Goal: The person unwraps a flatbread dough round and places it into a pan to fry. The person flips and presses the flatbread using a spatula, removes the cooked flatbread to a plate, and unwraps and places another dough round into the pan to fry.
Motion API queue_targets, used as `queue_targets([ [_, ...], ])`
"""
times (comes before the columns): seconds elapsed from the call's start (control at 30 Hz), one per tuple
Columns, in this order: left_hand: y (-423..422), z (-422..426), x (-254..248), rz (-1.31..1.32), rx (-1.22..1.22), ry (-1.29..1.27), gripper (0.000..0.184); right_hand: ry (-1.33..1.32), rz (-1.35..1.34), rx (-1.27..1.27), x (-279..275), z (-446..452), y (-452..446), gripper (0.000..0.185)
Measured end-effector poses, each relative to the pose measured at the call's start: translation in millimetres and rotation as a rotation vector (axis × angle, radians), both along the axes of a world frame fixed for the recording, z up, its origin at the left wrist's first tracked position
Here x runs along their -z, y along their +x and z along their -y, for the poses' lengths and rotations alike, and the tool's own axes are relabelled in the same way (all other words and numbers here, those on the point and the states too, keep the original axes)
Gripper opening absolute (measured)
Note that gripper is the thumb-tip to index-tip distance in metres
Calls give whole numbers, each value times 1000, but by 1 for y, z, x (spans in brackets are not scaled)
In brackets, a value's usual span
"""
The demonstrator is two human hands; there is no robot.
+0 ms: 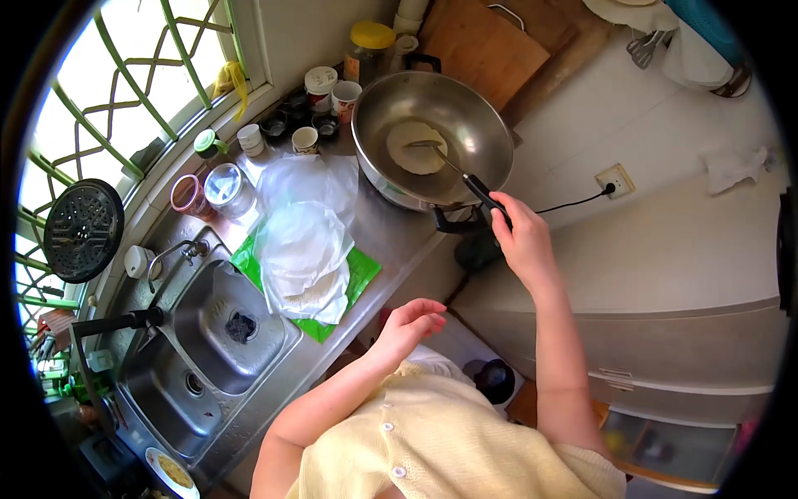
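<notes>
My right hand [521,237] is wrapped round the black handle of a spatula [480,190], whose head rests on a pale round flatbread [417,148] inside a large steel wok [478,133]. My left hand [409,328] hangs before my body with its fingers loosely curled; what it holds, if anything, cannot be made out. To the left of the wok, crumpled white plastic sheets [303,249] lie on a green bag [363,277] on the steel counter, with a pale round piece showing through the lower sheet.
A double sink [237,291] is at the left, below a barred window. Jars and cups, one a yellow-lidded jar [371,48], line the wall. Cutting boards [482,50] lean behind the wok. A black cord runs to a wall socket [615,179]. A plate [172,472] sits lower left.
</notes>
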State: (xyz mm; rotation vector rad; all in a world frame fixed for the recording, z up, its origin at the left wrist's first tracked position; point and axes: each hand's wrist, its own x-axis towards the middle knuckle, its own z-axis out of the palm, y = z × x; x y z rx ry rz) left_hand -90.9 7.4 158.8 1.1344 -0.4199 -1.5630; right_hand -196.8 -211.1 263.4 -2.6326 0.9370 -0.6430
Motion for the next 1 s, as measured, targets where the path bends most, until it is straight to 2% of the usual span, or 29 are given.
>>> queue_targets([
  [0.1,1,6,-14,29,-35,55,31,-37,13,-87,7,19,-1,23],
  [0.37,-16,32,0,40,-128,72,31,-79,-61,-12,-34,38,-42,21],
  [0.5,-32,47,-11,99,-150,78,29,-114,21,-184,-3,68,-15,22],
  [0.63,-37,52,-10,114,-177,80,29,-4,54,-268,0,72,-17,23],
  [0.83,-32,48,-3,141,-238,52,29,-24,-12,-150,-32,71,-62,25],
  [1.0,-23,48,-26,163,-199,176,29,-98,-49,-181,-26,77,-39,20],
])
